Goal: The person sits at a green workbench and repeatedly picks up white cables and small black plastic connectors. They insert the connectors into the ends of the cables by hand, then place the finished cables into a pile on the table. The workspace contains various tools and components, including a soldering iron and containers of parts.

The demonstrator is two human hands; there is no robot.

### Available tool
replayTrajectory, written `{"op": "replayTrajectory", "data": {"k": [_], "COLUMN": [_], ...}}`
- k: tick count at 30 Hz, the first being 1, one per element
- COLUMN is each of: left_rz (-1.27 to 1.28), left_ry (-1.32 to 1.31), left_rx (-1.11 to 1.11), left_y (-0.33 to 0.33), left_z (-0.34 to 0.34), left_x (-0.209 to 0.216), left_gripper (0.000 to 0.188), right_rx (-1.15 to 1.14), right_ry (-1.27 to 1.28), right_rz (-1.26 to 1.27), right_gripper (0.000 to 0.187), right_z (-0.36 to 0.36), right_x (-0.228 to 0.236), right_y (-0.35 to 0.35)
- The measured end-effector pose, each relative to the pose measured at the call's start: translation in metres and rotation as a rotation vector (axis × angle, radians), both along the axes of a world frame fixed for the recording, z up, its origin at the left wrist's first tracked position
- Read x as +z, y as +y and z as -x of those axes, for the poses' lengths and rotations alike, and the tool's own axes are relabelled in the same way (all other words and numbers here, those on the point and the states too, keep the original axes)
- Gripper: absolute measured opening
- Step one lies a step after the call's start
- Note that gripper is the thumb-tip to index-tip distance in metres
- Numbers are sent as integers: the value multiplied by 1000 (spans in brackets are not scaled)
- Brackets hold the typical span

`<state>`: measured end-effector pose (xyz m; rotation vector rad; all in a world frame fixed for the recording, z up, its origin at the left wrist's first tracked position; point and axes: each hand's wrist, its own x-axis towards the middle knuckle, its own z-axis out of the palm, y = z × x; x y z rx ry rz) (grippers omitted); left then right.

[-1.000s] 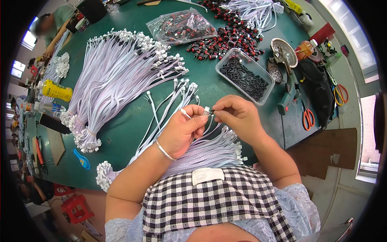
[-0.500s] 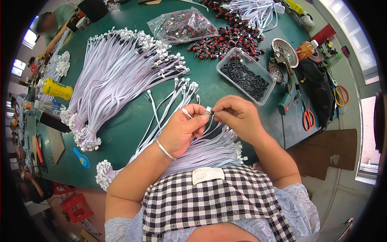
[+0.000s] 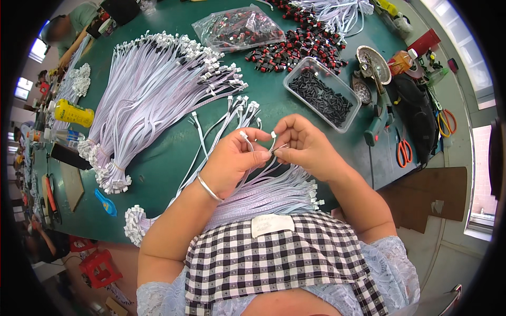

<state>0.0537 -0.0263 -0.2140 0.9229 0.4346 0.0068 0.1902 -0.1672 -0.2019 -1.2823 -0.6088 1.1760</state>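
Note:
In front of my chest, my left hand [image 3: 234, 158] pinches a thin flat cable between thumb and finger, near a small white connector [image 3: 273, 135] standing up between the hands. My right hand [image 3: 305, 147] meets it from the other side, thumb and fingers closed around the cable's thin loose wire ends [image 3: 279, 149]. Whether a small dark sleeve is in its fingertips is hidden. Under my hands a bundle of white ribbon cables [image 3: 258, 197] lies against the checked apron. Beyond my left hand, several separate cables [image 3: 245, 108] with white connectors spread on the green table.
A large cable bundle [image 3: 153, 100] fills the left. A clear tub [image 3: 345, 128] of small black sleeves stands beyond my right hand, with black-and-red parts [image 3: 295, 50] behind it. A glue gun [image 3: 377, 126] and orange-handled scissors [image 3: 404, 152] lie right. Another person [image 3: 79, 23] sits far left.
The white connector has moved up from the fingertips and now stands between my hands. My right hand has risen a little, its fingers shifting to the wire ends.

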Motion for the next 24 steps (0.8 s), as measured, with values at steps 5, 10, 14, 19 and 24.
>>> {"op": "replayTrajectory", "data": {"k": [5,10,14,19,24], "left_rz": [-43,-445,-459,-465,-288], "left_ry": [12,23,25,-17,-10], "left_rx": [37,126,164,49,27], "left_y": [1,7,13,12,4], "left_z": [-4,-7,2,12,6], "left_x": [3,0,4,16,10], "left_gripper": [27,26,20,27,31], "right_rx": [21,97,124,179,203], "right_ry": [-86,-302,-320,-311,-775], "right_rz": [12,60,135,174,160], "right_gripper": [38,37,33,32,37], "right_z": [-4,-20,-34,-32,-27], "right_x": [4,0,-16,-28,-14], "right_y": [4,25,38,37,20]}}
